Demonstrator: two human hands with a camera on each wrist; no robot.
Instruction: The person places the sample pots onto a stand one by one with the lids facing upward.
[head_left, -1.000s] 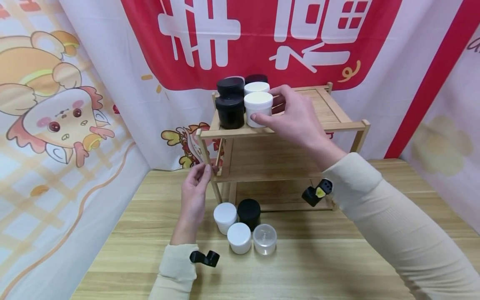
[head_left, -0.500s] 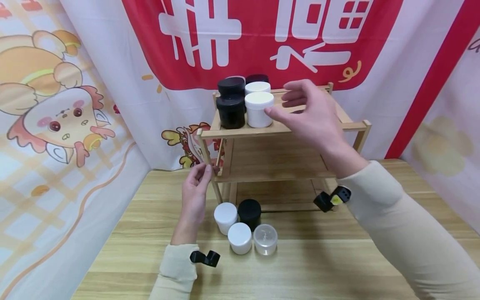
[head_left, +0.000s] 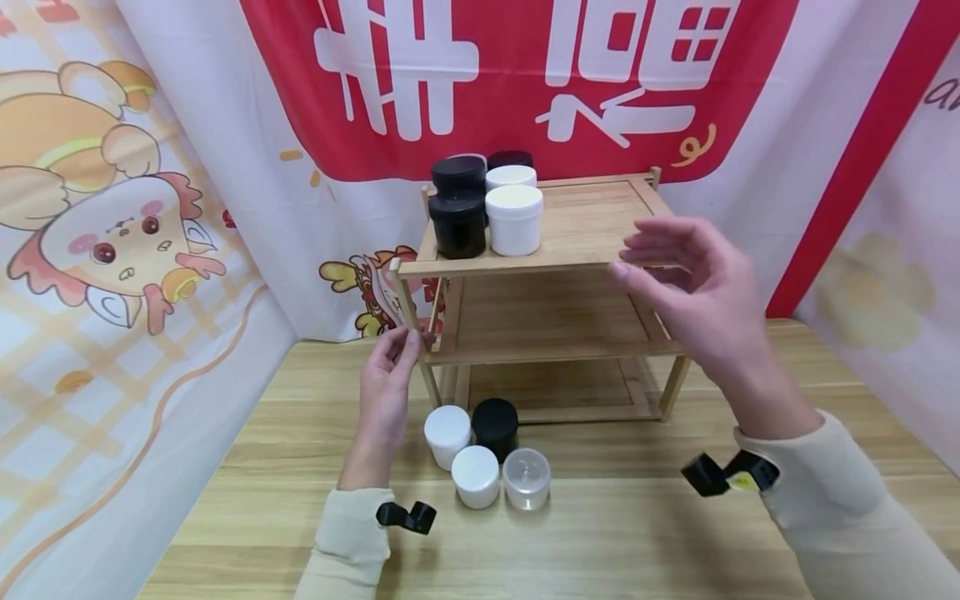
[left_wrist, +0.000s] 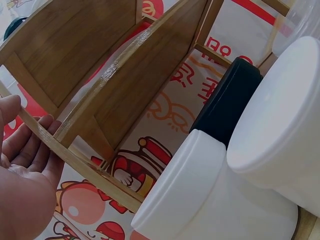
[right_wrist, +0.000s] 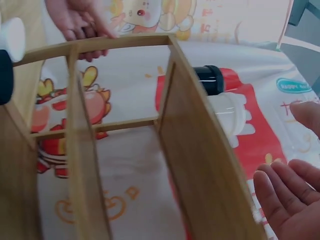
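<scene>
My left hand (head_left: pixel 386 379) grips the left front post (left_wrist: pixel 75 155) of a three-tier wooden shelf (head_left: pixel 555 317), thumb on one side and fingers behind it. My right hand (head_left: pixel 705 292) is in the air at the shelf's right front, fingers loosely bent and holding nothing. On the top tier's left side, a white lidded jar (head_left: pixel 514 221) stands beside a black lidded jar (head_left: pixel 458 225). Behind them are more black and white jars, partly hidden.
On the table before the shelf stand two white jars (head_left: pixel 476 477), a black jar (head_left: pixel 495 427) and a clear jar (head_left: pixel 527 479), close together. A printed cloth (head_left: pixel 510 83) hangs behind the shelf, another at the left (head_left: pixel 112 233).
My right hand has let go of the front white jar and moved right and down, away from it. The jar stays on the top tier. My left hand has kept its place.
</scene>
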